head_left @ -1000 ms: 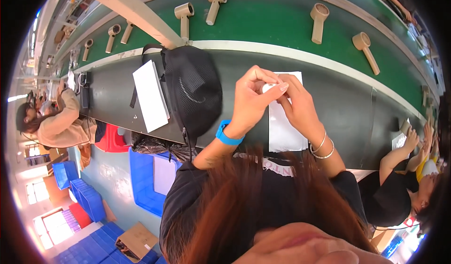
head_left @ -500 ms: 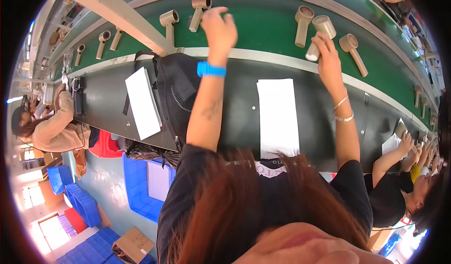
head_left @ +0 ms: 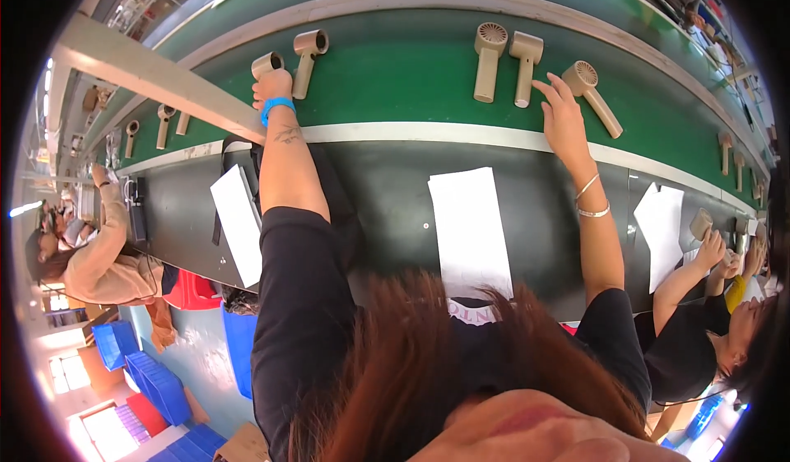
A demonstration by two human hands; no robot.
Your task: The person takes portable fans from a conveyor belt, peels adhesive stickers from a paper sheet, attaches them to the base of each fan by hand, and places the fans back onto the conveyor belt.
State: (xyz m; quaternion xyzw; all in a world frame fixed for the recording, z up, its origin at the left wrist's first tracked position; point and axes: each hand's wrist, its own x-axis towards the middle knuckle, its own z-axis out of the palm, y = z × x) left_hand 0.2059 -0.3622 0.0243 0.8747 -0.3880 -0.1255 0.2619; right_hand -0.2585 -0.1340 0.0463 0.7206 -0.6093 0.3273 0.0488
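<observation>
A conveyor belt runs across the far side, and a worktable lies before it, nearer the person. On the belt, a leftmost hair dryer is gripped by the left hand; a second hair dryer lies just to its right. Further right, three hair dryers are laid side by side, and the right hand is placed between the last two. On the worktable, a paper sheet lies at the centre, with another sheet to its left.

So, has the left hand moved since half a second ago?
Yes. The left hand has shifted leftward along the green belt, away from the white sheet, and now grips a beige hair dryer there.
</observation>
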